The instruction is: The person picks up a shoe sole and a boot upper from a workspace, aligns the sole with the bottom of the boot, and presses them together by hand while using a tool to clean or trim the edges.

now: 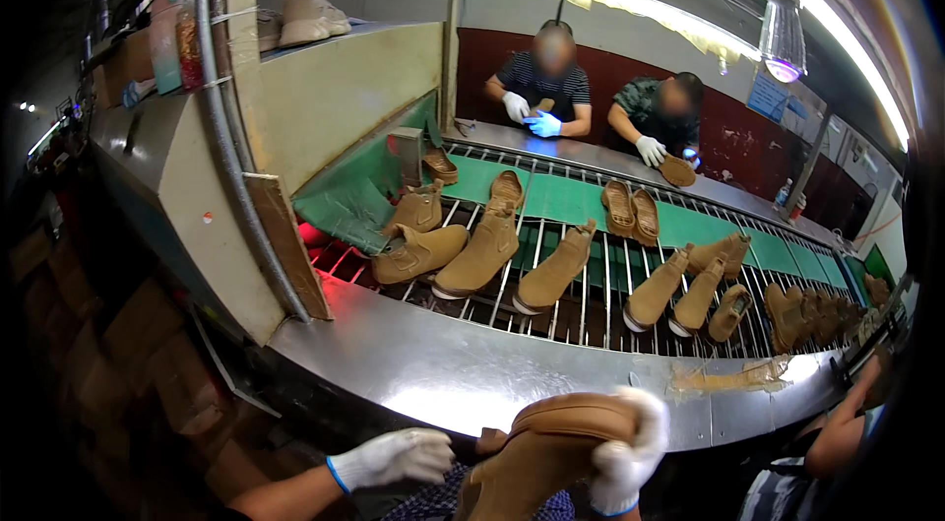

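Observation:
A tan ankle boot [536,452] is held up in front of me at the near edge of the steel counter, its sole side turned up and away. My right hand [632,447], in a white knit glove, wraps round the toe end of the boot. My left hand [396,458], gloved in white with a blue cuff, is to the left of the boot, apart from it. Its fingers are loosely bent and hold nothing that I can see. Part of the boot's shaft runs out of view at the lower edge.
Beyond the steel counter [433,378], a rod conveyor [581,309] carries several tan boots [482,250] and a pair of soles [630,213]. Green sheets [561,194] lie along its far side. Two people work across it. At left stands a machine housing [364,78]; another person's arm [847,423] is at right.

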### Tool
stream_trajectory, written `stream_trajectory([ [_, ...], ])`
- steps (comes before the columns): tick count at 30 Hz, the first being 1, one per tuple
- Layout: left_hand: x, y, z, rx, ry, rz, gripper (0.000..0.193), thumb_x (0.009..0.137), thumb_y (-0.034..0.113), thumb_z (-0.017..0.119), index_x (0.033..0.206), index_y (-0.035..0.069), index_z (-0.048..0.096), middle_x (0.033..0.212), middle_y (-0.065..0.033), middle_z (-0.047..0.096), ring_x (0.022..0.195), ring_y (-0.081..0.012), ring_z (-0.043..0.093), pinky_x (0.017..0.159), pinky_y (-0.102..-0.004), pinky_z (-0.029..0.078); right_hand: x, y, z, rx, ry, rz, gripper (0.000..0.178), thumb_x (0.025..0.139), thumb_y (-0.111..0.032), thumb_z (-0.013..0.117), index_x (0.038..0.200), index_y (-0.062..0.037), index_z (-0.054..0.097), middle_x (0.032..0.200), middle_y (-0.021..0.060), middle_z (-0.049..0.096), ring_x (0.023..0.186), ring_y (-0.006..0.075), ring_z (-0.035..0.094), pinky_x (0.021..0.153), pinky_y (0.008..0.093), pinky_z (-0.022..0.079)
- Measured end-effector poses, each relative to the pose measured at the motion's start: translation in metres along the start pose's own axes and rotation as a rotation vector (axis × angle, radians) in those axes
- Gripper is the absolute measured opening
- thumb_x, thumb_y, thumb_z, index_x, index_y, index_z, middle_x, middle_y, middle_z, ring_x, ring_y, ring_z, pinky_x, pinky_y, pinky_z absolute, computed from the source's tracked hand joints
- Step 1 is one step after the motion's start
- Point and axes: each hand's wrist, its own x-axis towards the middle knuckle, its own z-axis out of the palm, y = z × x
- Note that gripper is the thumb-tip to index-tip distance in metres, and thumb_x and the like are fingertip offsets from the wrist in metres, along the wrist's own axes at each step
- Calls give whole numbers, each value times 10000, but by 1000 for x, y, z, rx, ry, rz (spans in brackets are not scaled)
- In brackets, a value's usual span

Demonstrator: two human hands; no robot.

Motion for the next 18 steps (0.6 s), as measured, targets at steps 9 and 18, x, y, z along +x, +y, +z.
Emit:
stream_trajectory([
  [9, 37, 110, 78, 441, -8, 249, 541, 1040, 280, 734, 1498, 56, 553, 1374, -88, 698, 1232, -247, 700, 1081, -413, 568, 54, 66, -30, 147, -253, 51, 1057, 853, -722, 764, 1581, -52, 394, 1449, 246, 576, 1296, 408, 602, 1151, 553, 469],
  [18, 88, 184, 196, 2077, 202, 148, 874, 848, 661, 794, 1388, 14, 564, 1192, -242, 720, 1058, -409, 724, 938, -475, 577, 127, 184, -13, -36, -568, 361, 987, 694, -325, 970, 1514, -7, 520, 1406, 158, 644, 1297, 274, 619, 1123, 396, 517],
])
